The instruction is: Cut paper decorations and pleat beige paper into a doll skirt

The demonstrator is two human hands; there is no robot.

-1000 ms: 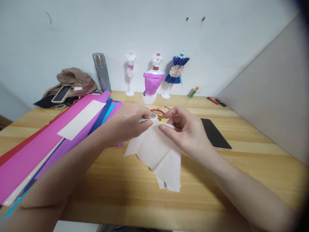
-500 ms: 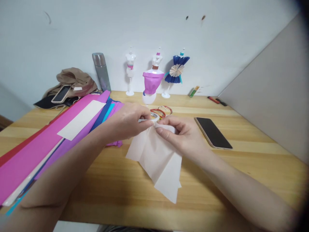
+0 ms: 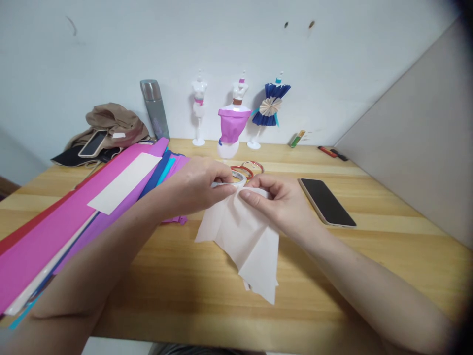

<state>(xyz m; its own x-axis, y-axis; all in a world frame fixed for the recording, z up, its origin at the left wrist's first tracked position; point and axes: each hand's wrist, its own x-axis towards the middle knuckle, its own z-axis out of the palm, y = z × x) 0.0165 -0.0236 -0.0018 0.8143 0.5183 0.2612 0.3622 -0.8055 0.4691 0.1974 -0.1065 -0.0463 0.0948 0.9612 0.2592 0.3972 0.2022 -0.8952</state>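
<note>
Between my two hands hangs a piece of white crepe-like paper [image 3: 246,236], gathered in folds along its upper edge. My left hand [image 3: 205,182] pinches that edge from the left, thumb against fingers. From the right, my right hand [image 3: 273,199] grips the same edge between thumb and forefinger. The lower part of the paper fans out into pointed corners above the wooden table. Just behind the fingers lies a white roll of tape [image 3: 239,178], partly hidden by my left hand. Red-handled scissors [image 3: 244,171] lie beyond the tape, also partly covered.
Colored paper strips [image 3: 74,207] pile up at left, a white strip [image 3: 123,182] on top. A phone [image 3: 327,202] lies at right. Along the wall stand a thermos [image 3: 155,111], a bare mannequin [image 3: 199,106], a pink-dressed mannequin [image 3: 233,125] and a blue-dressed mannequin [image 3: 273,91].
My right thumb and fingers have shifted slightly along the paper's upper edge. The paper's lower corners have swung a little right and up, while my left hand stays nearly in place.
</note>
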